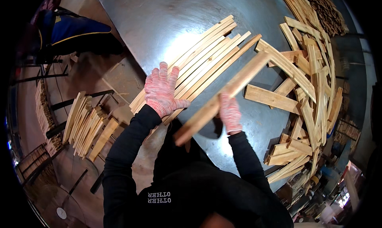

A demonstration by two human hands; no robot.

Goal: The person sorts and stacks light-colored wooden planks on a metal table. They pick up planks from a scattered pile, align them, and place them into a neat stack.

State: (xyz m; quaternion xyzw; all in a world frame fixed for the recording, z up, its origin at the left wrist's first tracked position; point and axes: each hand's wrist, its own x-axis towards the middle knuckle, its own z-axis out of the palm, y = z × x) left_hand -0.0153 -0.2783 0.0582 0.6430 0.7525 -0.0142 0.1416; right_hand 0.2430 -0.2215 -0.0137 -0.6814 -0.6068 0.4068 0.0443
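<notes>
My left hand [161, 88], in a red-and-white knit glove, lies with fingers spread on a row of narrow wooden slats [207, 62]. The slats stand side by side on the metal table [139, 17], their near ends reaching past its left edge. My right hand [230, 112], gloved alike, is closed around a wider wooden board [238, 80]. That board is raised at a slant, its near end over the table's front edge. My right thumb and fingertips are partly hidden by the board. At its far end another wooden piece [290, 70] runs off to the right.
A jumbled heap of wooden boards [314, 92] covers the table's right side. Left of the table, more slats [85, 128] rest on a black metal frame [59, 128]. A blue-and-black cloth item [75, 31] is at the upper left. Stacked wood [326, 9] stands at the far right.
</notes>
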